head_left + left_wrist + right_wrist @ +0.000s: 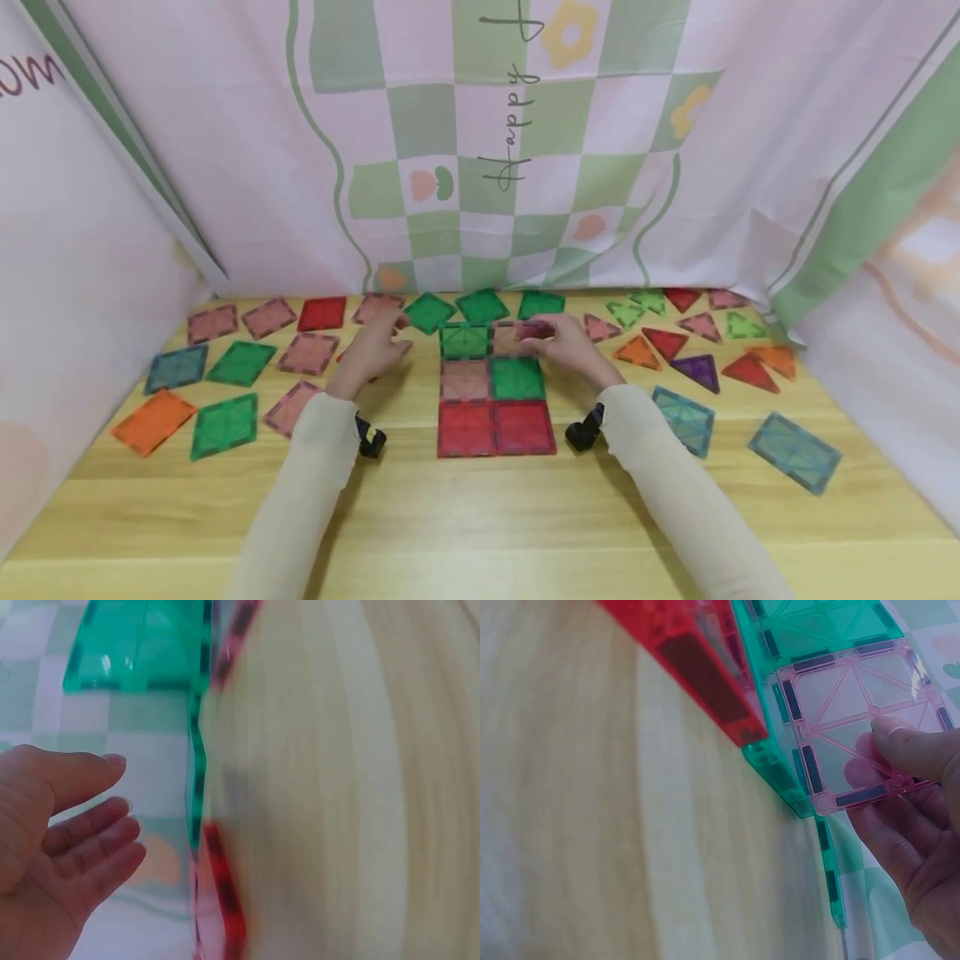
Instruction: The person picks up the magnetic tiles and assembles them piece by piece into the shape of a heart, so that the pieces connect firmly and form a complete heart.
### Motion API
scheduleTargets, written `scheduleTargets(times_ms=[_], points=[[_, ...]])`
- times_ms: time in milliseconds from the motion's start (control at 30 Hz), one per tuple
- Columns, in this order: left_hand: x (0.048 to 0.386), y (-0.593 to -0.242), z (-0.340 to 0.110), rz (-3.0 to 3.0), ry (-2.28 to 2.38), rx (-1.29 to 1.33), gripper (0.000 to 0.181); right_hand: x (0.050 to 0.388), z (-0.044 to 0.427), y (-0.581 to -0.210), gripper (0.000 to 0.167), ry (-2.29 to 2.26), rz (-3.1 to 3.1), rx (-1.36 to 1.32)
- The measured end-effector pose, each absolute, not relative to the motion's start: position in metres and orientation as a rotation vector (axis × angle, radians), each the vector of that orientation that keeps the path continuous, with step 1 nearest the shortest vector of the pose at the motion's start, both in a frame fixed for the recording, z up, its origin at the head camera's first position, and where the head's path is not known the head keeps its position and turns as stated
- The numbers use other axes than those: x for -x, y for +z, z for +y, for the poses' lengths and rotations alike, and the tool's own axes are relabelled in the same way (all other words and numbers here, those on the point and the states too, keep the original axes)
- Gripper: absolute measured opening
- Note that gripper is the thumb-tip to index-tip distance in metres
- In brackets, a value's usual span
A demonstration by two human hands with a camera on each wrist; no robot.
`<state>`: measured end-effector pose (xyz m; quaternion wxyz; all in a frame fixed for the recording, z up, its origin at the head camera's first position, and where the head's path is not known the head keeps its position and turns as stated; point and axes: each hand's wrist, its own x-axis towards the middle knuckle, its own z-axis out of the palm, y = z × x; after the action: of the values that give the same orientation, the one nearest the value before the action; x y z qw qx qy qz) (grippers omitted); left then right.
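Note:
Two columns of square magnetic tiles make a joined block mid-table: red tiles (467,429) nearest, a pink tile (465,380) and a green tile (517,379) behind them. At the far left corner is another green tile (464,340). My right hand (567,343) pinches the translucent pink tile (832,694) at the far right corner, thumb on one face, fingers behind it. Its edge meets a green tile in the right wrist view. Left of the block, my left hand (372,354) is held with fingers apart and nothing between them, near a green tile (142,649).
Loose square tiles in pink, green, blue and orange (153,422) lie on the left. Triangle tiles, including a purple one (697,372), lie at the right, with blue rectangles (795,450) nearer. A patterned curtain (495,125) hangs behind the table's far edge.

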<state>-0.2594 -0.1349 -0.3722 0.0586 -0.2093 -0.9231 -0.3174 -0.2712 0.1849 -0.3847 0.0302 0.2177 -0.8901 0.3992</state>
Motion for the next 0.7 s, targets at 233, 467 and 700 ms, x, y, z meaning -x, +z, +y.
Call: scheduleTargets(times_ms=[233,467,700], points=[[0.258,-0.379,-0.165,-2.893,-0.867,0.485,0.051,0.271,0.184,-0.384,0.019,1.193,-2.745,-0.682],[0.254,-0.383,-0.175,-3.138,-0.815,0.301,0.083,0.272,0.185,-0.386,0.019,1.187,-2.752,-0.69],[0.254,-0.382,-0.173,-3.191,-0.8,0.266,0.071,0.271,0.184,-0.384,0.018,1.208,-2.768,-0.648]])
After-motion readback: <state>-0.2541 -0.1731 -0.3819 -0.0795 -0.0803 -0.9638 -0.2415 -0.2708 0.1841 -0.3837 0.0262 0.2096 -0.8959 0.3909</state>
